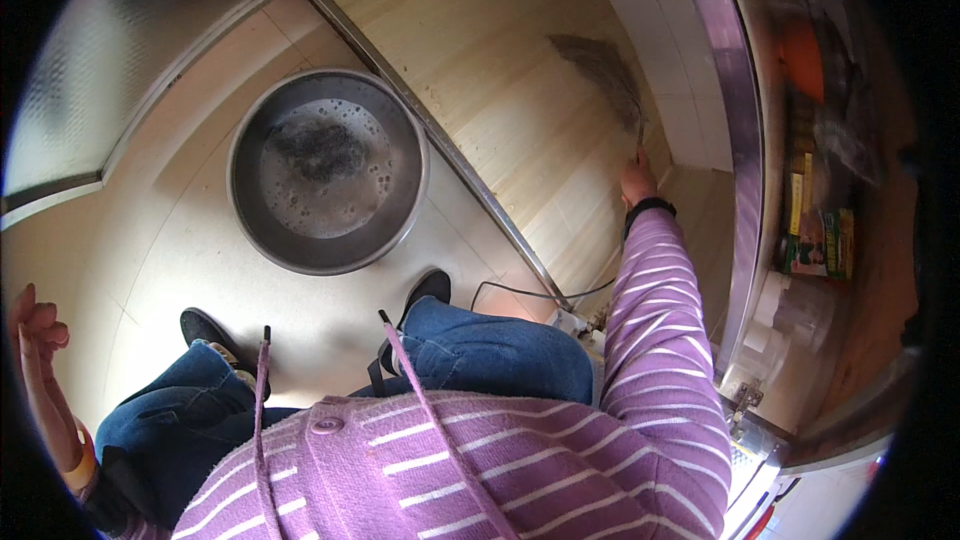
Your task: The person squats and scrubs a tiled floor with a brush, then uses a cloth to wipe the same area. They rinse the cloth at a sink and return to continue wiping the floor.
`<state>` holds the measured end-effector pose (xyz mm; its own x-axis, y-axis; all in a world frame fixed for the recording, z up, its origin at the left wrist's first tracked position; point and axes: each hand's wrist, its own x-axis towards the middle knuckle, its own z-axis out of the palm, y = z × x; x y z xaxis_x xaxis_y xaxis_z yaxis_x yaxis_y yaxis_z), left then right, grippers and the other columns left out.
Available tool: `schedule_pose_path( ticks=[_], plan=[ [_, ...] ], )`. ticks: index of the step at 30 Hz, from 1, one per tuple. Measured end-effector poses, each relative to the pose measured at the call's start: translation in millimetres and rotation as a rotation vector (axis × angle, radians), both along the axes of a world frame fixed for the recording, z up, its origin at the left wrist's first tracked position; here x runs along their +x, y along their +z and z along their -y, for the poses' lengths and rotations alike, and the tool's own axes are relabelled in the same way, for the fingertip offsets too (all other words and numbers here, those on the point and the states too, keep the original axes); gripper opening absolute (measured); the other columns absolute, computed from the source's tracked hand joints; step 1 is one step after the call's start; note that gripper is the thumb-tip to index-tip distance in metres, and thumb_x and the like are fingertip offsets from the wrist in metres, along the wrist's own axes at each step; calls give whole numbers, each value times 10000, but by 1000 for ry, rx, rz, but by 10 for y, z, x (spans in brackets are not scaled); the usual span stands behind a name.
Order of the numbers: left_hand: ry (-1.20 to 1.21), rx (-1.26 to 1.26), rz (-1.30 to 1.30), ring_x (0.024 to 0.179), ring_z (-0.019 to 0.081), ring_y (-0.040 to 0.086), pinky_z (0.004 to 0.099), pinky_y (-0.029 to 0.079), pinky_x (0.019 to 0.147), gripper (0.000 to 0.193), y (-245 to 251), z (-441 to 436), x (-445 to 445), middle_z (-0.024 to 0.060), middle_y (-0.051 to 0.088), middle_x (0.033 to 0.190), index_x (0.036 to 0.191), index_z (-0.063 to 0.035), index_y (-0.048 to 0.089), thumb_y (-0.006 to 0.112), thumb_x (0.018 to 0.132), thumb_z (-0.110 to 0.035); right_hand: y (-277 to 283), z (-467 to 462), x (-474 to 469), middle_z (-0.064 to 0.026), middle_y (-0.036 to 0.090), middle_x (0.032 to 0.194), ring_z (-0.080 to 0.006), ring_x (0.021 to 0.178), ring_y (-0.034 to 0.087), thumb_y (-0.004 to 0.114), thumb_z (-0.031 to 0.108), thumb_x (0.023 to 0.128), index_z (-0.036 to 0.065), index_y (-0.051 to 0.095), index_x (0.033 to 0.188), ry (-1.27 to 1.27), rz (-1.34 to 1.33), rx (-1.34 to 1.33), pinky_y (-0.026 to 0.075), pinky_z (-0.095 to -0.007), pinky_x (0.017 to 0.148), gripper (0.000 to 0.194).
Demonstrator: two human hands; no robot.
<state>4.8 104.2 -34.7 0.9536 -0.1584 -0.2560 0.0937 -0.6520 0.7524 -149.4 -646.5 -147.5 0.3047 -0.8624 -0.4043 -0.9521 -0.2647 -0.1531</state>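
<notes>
My right hand (640, 178) reaches far to the right, closed around the thin handle of a dark brush (600, 73). Motion blurs its fan-shaped head, which lies over a wood-grain panel (480, 97); whether it touches is unclear. At the far left rim, my left hand (41, 330) is raised, fingers loosely bent, with nothing in it. On the tiled floor before me stands a round metal basin (330, 259). It holds shallow water with bubbles and a dark, soaked mass (322, 146) whose kind I cannot make out.
A metal rail (480, 184) borders the wood-grain panel. A textured glass door (157, 52) stands at upper left. A dark cord (540, 291) runs near my right knee. To the right, a shelf holds a printed box (817, 244) and a blurred orange object (801, 60).
</notes>
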Motion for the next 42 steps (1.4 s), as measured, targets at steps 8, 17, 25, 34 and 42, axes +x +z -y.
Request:
schedule_pose_path(
  ticks=[8,17,25,34,42],
  plan=[
    [-232,-33,158,809,141,602,294,487,794,405,-82,235,308,56,613,945,1175,-84,551,491,916,-390,52,-1106,-851,-118,593,784,-175,466,519,400,292,936,185,194,1420,-53,37,53,469,-327,479,537],
    [-237,-351,-179,801,133,600,269,474,754,306,-219,807,503,62,638,919,1142,-31,566,474,938,-240,952,-2391,-1075,-13,454,561,-99,368,406,419,218,935,209,157,1434,293,117,345,377,-248,377,563],
    [-480,-679,-912,848,199,634,301,506,754,493,-82,1647,8,168,572,1160,1252,20,455,601,864,-248,1465,-2760,-100,-3,439,606,-62,396,402,399,90,909,65,371,1238,340,375,1317,354,-204,391,331],
    [-130,-1112,-940,702,187,623,306,529,660,363,-133,1813,-141,188,593,1075,1209,9,436,457,942,-236,913,-3443,534,-74,577,778,-114,666,588,424,296,945,40,437,1205,624,279,1970,494,-235,563,365],
    [42,-961,-656,598,159,616,314,547,652,242,-34,1459,-149,172,643,897,1007,6,528,412,961,-201,-316,-1520,-14,-219,381,1323,-364,1193,410,529,412,860,110,401,1319,496,336,-55,372,-413,964,564]
  ],
)
